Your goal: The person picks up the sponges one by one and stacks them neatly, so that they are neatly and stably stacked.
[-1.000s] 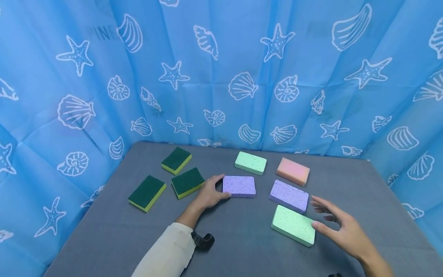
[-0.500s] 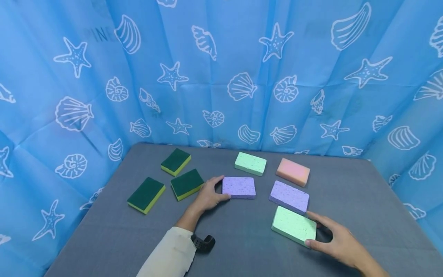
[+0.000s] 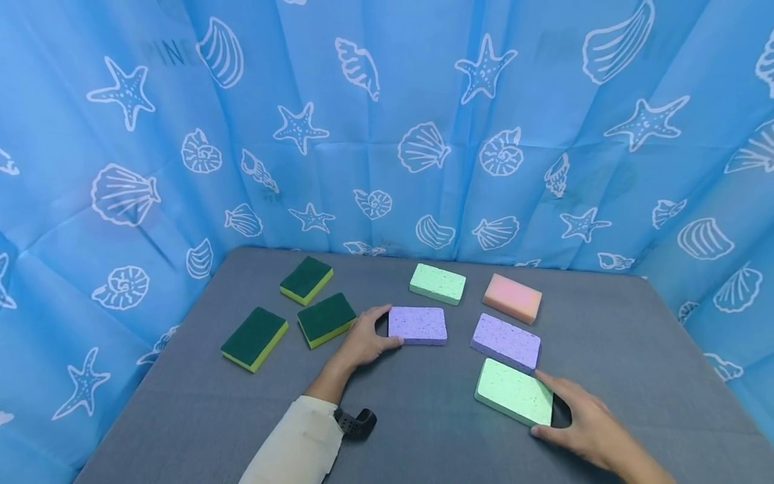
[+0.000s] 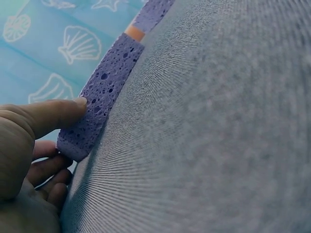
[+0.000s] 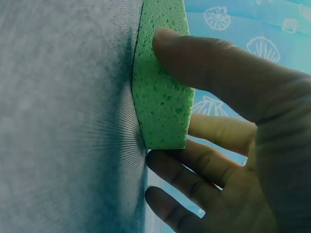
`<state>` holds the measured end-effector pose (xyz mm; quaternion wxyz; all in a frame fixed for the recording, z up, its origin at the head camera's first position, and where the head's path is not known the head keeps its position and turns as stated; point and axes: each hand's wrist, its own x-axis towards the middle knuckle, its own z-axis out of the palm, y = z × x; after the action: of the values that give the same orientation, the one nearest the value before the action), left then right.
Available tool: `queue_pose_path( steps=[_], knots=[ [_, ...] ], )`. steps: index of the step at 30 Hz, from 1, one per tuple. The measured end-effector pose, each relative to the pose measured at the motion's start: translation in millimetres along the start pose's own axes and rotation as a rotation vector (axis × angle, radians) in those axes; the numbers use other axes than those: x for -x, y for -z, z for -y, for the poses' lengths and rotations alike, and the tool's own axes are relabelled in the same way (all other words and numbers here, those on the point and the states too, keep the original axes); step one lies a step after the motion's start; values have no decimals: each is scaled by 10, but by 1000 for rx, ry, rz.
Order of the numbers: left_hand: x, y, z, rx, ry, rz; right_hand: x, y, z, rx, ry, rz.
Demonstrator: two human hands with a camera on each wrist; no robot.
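**Both hands closing on sponges**

The left hand pinches the left end of a purple sponge near the middle of the grey table, thumb on the near edge, fingers behind. The right hand grasps the right end of a green sponge lying flat at the near right, thumb and fingers on opposite edges. By my judgement this is the grasping step; lifting next calls for a firm, even squeeze, since sponge yields. On the blue curtain, faint letters "PINE" show at upper left, the rest unreadable
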<state>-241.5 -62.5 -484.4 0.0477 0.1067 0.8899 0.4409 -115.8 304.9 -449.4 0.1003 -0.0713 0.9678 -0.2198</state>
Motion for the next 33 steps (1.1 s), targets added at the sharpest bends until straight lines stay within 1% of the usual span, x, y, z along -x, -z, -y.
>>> queue_pose_path(
  steps=[6,10,12,15,20,22,33],
  knots=[
    [1,-23,-12,-6,-5,10,16,-13,-8,9,-8,-17],
    [8,-39,-25,3,-1,20,37,-3,15,-15,-34,-26],
    [13,-41,-29,10,6,21,38,13,36,-29,-28,-42],
    [15,-39,-33,11,14,21,20,56,84,-53,20,-85],
    [14,-32,-37,10,19,19,-67,158,210,-92,143,-176],
    [10,-30,-37,14,20,17,-122,206,270,-98,185,-198],
    [17,0,-12,12,23,5,-450,412,563,-67,314,-228]
  ],
)
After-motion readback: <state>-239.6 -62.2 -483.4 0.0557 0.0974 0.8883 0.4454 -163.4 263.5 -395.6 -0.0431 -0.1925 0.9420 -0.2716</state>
